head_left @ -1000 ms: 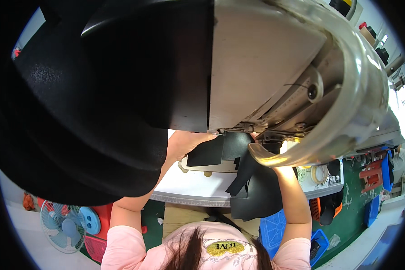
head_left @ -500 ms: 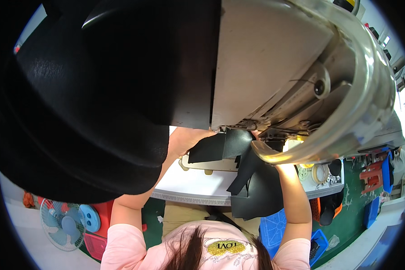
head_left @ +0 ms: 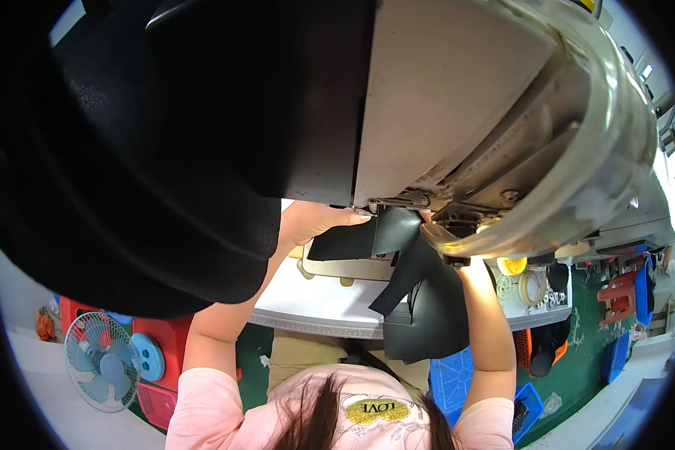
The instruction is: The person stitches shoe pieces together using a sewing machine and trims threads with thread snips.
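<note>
Left hand (head_left: 313,222) lies flat, fingers (head_left: 350,215) extended and pressed together, tips holding down the black material piece (head_left: 382,232) right at the sewing machine's (head_left: 487,135) presser foot. Material runs from under those fingertips down past the white table edge (head_left: 315,300). Right hand mostly hidden behind machine and material; its finger state cannot be told.

Both forearms rise from the lower edge, bare below short pink sleeves. The left hand (head_left: 315,221) lies flat, fingers stretched out toward the right, palm down. The right hand is mostly hidden; only its wrist and raised forearm show
</note>
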{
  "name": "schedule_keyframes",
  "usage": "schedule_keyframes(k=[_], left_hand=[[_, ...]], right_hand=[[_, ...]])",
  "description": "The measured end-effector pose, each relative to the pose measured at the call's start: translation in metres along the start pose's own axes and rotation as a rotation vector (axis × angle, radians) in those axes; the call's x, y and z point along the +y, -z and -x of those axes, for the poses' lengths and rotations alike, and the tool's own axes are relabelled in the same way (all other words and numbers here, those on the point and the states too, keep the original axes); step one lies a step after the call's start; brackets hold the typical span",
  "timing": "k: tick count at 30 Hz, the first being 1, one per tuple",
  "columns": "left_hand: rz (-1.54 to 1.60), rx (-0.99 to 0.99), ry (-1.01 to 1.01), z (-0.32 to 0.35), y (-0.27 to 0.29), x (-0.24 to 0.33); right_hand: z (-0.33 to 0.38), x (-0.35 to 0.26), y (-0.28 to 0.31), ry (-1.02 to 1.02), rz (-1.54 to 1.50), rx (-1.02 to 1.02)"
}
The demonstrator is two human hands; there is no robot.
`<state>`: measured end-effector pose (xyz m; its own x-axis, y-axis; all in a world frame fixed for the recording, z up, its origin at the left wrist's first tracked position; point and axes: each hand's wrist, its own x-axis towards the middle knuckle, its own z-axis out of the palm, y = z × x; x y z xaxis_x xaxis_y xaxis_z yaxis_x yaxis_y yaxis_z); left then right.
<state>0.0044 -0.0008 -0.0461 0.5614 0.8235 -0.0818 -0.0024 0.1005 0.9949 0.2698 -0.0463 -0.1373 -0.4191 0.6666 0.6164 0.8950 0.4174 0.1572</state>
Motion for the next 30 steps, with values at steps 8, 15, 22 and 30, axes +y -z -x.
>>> schedule_keyframes(k=[8, 15, 22, 30], left_hand=[[-0.082, -0.061, -0.015, -0.008, 0.000, -0.003], [-0.024, -0.048, -0.045, -0.003, -0.002, -0.004], [-0.057, 0.021, -0.039, 0.015, -0.014, 0.022], [-0.119, 0.030, -0.130, 0.002, -0.017, 0.010]], right_hand=[[0.001, -0.029, 0.068, -0.191, -0.161, 0.410], [0.048, 0.012, 0.183, -0.703, 0.231, 0.852], [0.123, 0.227, 0.255, -0.738, 0.020, 1.116], [0.166, 0.422, 0.390, -1.139, 0.139, 0.627]])
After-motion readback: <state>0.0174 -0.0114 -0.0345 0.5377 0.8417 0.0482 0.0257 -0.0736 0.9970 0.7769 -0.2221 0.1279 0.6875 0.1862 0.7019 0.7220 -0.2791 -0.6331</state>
